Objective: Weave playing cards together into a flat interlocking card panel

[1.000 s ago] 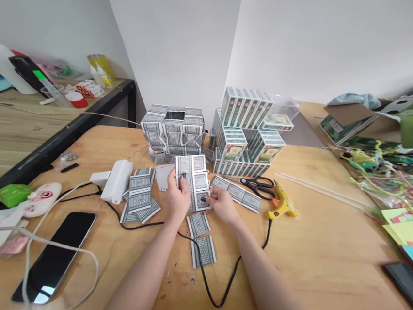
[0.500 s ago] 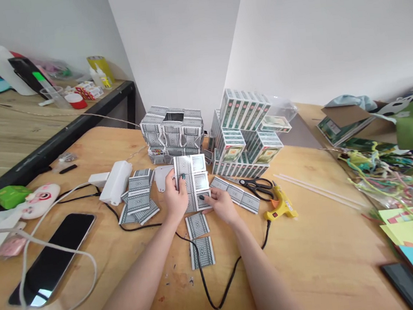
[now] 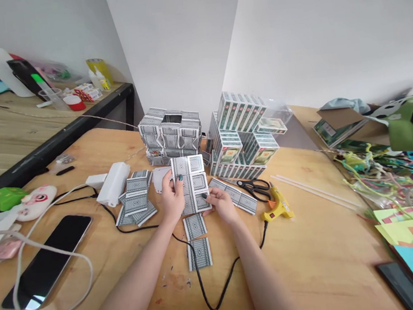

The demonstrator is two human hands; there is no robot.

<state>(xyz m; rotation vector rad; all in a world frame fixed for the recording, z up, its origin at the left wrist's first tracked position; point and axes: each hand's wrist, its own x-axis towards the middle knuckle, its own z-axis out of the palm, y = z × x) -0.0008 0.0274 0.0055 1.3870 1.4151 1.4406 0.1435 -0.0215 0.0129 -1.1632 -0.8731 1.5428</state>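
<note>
A panel of joined playing cards (image 3: pixel 185 186), grey-patterned backs facing me, is held up between both hands over the table. My left hand (image 3: pixel 172 197) pinches its left edge, thumb on the front. My right hand (image 3: pixel 221 203) grips its lower right corner, thumb pressed on the bottom card. Below it lie two loose folded cards (image 3: pixel 199 253). A row of joined cards (image 3: pixel 234 196) rests just right of my right hand. To the left is a pile of folded cards (image 3: pixel 137 200). Behind the panel stands a boxy structure of cards (image 3: pixel 170 131) with a square opening on top.
Stacked card boxes (image 3: pixel 243 137) stand at the back right. Black scissors (image 3: pixel 255 188) and a yellow glue gun (image 3: pixel 277 205) lie right, its black cable crossing the front. Thin glue sticks (image 3: pixel 315 191), a phone (image 3: pixel 48 260), a white adapter (image 3: pixel 113 183) and tangled yarn (image 3: pixel 379 172) lie around.
Glare on the panel's right-hand cards has faded, so their pattern shows; the panel's tilt has changed slightly. Both hands keep their grip. The whole view has shifted a little.
</note>
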